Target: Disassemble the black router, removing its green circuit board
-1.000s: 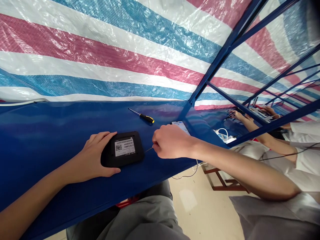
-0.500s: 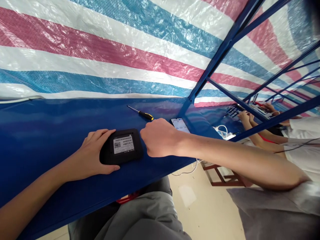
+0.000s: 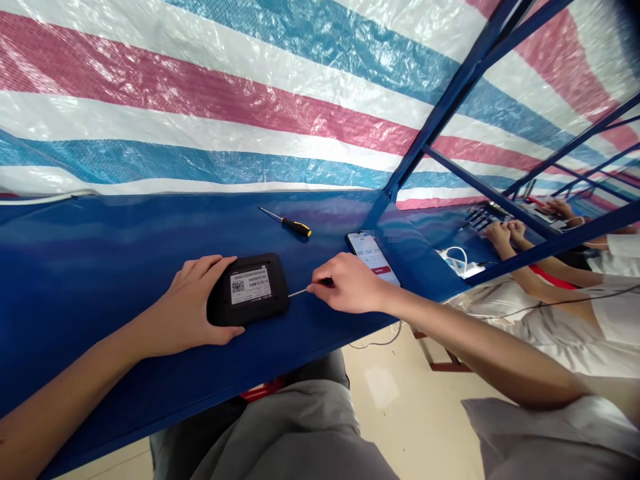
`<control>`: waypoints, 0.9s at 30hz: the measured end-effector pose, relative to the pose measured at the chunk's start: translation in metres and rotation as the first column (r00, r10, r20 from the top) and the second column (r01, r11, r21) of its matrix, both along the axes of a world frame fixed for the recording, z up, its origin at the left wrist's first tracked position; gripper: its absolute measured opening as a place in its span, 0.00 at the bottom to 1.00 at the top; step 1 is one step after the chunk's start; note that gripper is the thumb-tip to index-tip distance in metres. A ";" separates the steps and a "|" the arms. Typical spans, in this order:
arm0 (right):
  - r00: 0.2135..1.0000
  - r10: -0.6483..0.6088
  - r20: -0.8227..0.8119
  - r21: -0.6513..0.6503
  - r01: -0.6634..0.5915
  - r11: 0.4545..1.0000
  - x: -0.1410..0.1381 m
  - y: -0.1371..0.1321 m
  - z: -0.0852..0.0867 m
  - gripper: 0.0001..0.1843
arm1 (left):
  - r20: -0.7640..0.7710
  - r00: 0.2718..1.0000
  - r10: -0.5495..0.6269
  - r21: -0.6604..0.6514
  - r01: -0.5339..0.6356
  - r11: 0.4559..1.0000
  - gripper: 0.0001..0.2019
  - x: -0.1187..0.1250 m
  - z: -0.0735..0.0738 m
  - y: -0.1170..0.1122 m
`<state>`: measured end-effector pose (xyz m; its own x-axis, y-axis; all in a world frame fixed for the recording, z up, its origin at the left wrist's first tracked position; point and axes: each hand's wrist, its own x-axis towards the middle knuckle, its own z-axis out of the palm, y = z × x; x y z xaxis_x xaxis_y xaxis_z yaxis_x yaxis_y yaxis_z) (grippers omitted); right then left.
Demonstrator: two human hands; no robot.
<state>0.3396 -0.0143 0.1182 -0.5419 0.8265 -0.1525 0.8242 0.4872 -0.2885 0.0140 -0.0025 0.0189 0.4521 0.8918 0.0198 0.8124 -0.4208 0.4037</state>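
A black box-shaped device (image 3: 249, 290) with a white barcode label lies on the blue table (image 3: 100, 253). My left hand (image 3: 190, 303) grips its left side, fingers curled over the top edge and thumb at the front. My right hand (image 3: 350, 283) pinches a thin metal tool (image 3: 299, 291), whose tip points at the device's right edge.
A yellow-and-black screwdriver (image 3: 290, 224) lies farther back on the table. A phone (image 3: 374, 256) with a lit timer screen rests beside my right hand. Another person's hands (image 3: 505, 233) work at the right, behind blue frame bars (image 3: 450, 73). A striped tarp (image 3: 200, 100) backs the table.
My right hand, which was closed over the device's right edge half a second ago, has drawn back to the right, so the thin tool shows again. The left hand stays put.
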 end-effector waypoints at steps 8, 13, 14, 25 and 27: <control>0.974 -0.016 -0.225 0.005 0.017 1.000 0.012 -0.004 -0.023 0.19 | 0.040 0.999 0.022 -0.017 -0.021 1.000 0.59 0.007 0.008 -0.008; 0.963 0.009 -0.270 0.040 0.002 0.999 0.014 -0.007 -0.029 0.19 | 0.078 0.997 0.020 0.002 -0.020 1.000 0.55 0.012 0.012 -0.013; 0.954 -0.009 -0.300 0.023 0.017 1.000 0.013 -0.008 -0.033 0.19 | 0.082 0.996 0.019 -0.001 -0.019 1.000 0.55 0.013 0.012 -0.013; 0.883 -0.081 -0.462 -0.106 0.035 0.994 0.003 -0.009 -0.058 0.16 | 0.030 0.999 -0.039 -0.030 0.040 0.999 0.58 0.002 0.000 -0.007; 0.875 -0.113 -0.471 -0.114 0.067 0.991 0.008 -0.011 -0.056 0.16 | 0.037 0.998 -0.042 -0.027 0.043 0.999 0.58 0.002 -0.002 -0.006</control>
<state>0.3475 -0.0252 0.0620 -0.4919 0.8702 0.0276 0.6157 0.3700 -0.6957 0.0159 -0.0088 0.0164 0.4893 0.8720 0.0127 0.7782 -0.4431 0.4451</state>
